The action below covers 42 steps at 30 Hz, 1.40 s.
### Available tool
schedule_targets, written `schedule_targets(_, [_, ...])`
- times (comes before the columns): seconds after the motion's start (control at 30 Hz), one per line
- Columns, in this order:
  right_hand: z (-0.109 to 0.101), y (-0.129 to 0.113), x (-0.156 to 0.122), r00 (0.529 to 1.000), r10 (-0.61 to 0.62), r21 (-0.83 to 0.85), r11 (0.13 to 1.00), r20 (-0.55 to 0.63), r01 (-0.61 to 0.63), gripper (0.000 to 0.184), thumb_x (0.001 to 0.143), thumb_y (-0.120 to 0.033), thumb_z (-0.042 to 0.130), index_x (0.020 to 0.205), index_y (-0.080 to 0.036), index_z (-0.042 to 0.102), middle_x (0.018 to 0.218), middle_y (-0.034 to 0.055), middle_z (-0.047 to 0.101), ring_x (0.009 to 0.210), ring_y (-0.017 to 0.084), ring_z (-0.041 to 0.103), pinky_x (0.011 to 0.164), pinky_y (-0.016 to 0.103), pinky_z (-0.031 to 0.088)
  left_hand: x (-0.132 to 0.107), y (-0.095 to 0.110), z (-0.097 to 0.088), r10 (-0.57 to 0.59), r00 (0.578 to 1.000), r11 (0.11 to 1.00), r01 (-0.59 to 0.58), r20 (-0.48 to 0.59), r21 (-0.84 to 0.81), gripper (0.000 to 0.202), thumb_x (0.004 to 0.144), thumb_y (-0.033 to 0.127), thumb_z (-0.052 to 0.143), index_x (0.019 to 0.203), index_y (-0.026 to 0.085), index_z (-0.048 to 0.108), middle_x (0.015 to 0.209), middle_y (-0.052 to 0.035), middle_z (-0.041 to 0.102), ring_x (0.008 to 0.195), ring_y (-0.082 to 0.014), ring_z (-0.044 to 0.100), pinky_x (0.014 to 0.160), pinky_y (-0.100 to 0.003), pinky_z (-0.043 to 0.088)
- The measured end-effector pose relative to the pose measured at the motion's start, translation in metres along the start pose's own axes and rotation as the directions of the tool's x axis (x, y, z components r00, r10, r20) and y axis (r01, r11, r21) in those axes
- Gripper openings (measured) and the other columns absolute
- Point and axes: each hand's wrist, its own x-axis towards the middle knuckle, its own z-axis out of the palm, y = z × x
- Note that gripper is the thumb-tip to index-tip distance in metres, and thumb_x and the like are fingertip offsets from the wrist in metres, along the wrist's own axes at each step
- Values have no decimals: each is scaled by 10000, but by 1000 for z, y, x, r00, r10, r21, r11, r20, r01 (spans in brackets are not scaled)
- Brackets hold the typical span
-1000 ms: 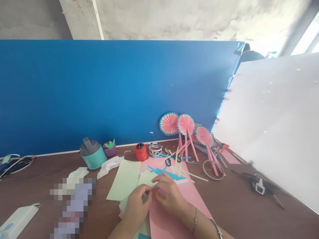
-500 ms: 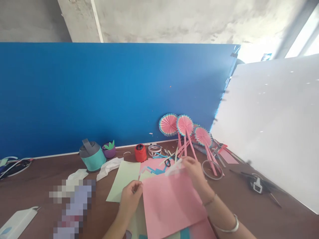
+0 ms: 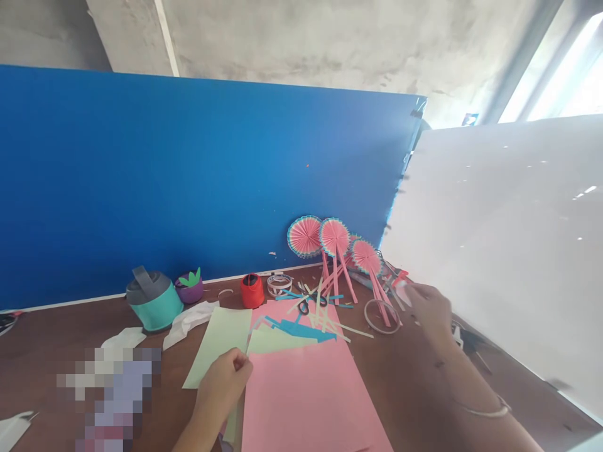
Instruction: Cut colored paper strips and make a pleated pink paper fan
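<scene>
Pinching pink paper (image 3: pixel 306 402), lower centre: our left hand (image 3: pixel 225 378). Centre right, blurred: our right hand (image 3: pixel 432 312), its hold we cannot tell. Beyond: scissors (image 3: pixel 304 312) among paper strips (image 3: pixel 345 306), centre; pink fans (image 3: pixel 335 236), just above; red tub (image 3: pixel 252 292), left.

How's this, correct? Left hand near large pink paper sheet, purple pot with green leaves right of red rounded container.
No: the head view shows the purple pot with green leaves left of the red rounded container. The left hand is near the large pink paper sheet.
</scene>
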Motion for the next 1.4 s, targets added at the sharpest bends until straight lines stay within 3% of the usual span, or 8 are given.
schedule_targets(0.17, [45,-47,-41,853,-492,-122,849,173,515,212,762,-206,487,841,-179,682,950,114,651,916,268,550,821,415,417,-4,2,-1,39,999,977,-41,11,211,176,745,248,413,574,228,452,592,21,565,546,-157,512,465,-233,246])
schedule_targets(0.23, [64,-65,-62,726,-597,12,775,342,632,199,763,-130,482,751,-192,671,847,83,654,840,227,558,782,370,430,-4,2,-1,44,998,968,-53,43,246,175,757,247,406,596,229,470,610,16,577,563,-161,525,473,-237,238])
schedule_targets(0.37, [97,-91,-98,346,-721,279,595,601,754,230,760,-71,508,788,-210,689,822,48,645,819,195,543,772,331,430,-4,1,-2,47,996,963,-63,70,260,195,785,275,394,616,228,479,630,8,591,589,-168,543,485,-241,231])
schedule_targets(0.47, [116,-103,-109,249,-653,270,587,716,763,281,729,-48,542,886,-223,695,887,52,628,881,200,520,802,324,413,-5,1,-3,51,996,961,-69,73,266,208,797,275,378,614,226,463,632,6,592,597,-170,546,492,-246,233])
schedule_targets(0.83, [138,-118,-91,62,-498,278,578,865,768,220,682,-151,608,887,-192,677,938,65,576,945,220,475,851,318,352,-3,-1,-1,83,996,975,-87,30,203,55,778,237,421,732,236,451,739,12,593,726,-172,574,579,-251,332])
schedule_targets(1.13, [133,-127,-89,-31,-485,339,562,874,754,197,691,-126,577,815,-225,693,924,50,598,955,223,469,872,343,330,-6,4,11,410,912,912,-409,29,-19,145,788,195,434,857,222,559,913,-57,612,905,-220,552,810,-357,415])
schedule_targets(1.23, [129,-129,-93,3,-481,320,587,877,744,156,719,-135,566,767,-211,694,887,48,613,946,214,478,876,339,322,-9,6,11,445,894,895,-446,53,0,156,800,189,431,839,224,579,882,-51,618,866,-220,545,792,-369,415])
schedule_targets(1.4, [131,-130,-111,181,-439,205,695,880,689,123,710,-277,625,708,-166,679,899,82,611,965,248,473,835,348,335,-10,8,10,460,887,887,-461,41,12,158,803,181,439,832,224,587,862,-43,627,856,-220,543,774,-361,419])
